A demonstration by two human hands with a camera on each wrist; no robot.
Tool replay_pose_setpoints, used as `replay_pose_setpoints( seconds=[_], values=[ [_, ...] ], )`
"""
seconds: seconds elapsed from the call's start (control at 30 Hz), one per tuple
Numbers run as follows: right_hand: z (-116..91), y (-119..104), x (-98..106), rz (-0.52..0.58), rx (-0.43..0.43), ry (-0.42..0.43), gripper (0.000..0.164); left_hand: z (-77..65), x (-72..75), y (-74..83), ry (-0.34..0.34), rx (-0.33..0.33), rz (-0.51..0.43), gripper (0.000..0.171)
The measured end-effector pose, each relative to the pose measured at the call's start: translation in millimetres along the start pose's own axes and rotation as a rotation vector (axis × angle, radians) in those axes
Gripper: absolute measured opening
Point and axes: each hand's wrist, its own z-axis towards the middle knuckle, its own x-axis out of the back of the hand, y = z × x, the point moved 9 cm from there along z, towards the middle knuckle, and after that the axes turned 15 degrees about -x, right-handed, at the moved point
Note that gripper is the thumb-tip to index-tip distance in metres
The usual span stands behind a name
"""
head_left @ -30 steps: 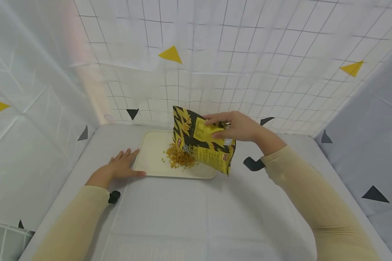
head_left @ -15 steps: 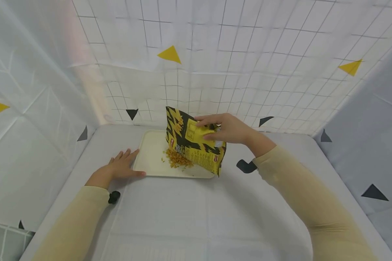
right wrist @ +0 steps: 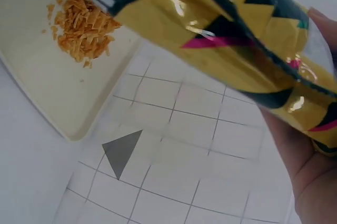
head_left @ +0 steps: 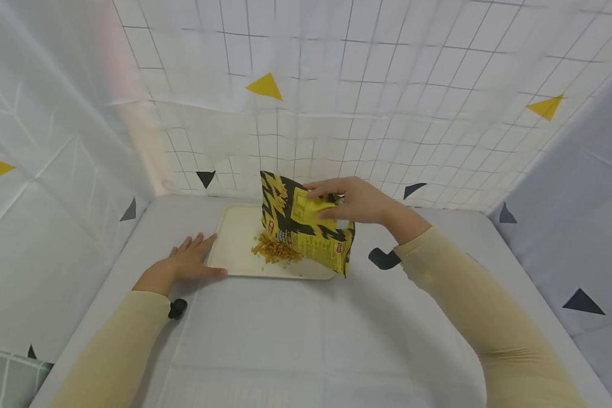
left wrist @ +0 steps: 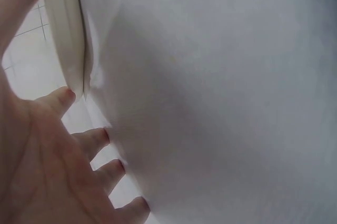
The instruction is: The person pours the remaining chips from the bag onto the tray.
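Note:
A yellow and black snack bag [head_left: 306, 224] is tilted over the cream tray [head_left: 229, 249], its lower left end close above a heap of orange-brown chips [head_left: 272, 249]. My right hand [head_left: 359, 201] grips the bag from above, thumb and fingers spread across its back. In the right wrist view the bag [right wrist: 210, 29] fills the upper part, with the chips [right wrist: 84, 26] lying on the tray beyond. At the tray's left end my left hand [head_left: 191, 262] rests with fingers spread, touching the rim; the left wrist view shows its fingertips along that edge. The bag's mouth is hidden.
White cloth [head_left: 265, 328] covers the table, and white sheets with a grid pattern rise behind it and at the sides. Yellow and dark triangles are printed on the sheets. A small black object [head_left: 178, 309] sits at the left wrist.
The right hand and bag have shifted left over the tray, then dipped very slightly in the last half second. A little more of the chip heap shows left of the bag. The left hand stays put.

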Motion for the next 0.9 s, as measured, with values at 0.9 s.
replay_pose_setpoints(
  seconds=[0.9],
  values=[
    [4.9, 6.7, -0.1, 0.008, -0.013, 0.022, 0.043, 0.5, -0.7, 0.3, -0.005, 0.013, -0.007, 0.115]
  ],
)
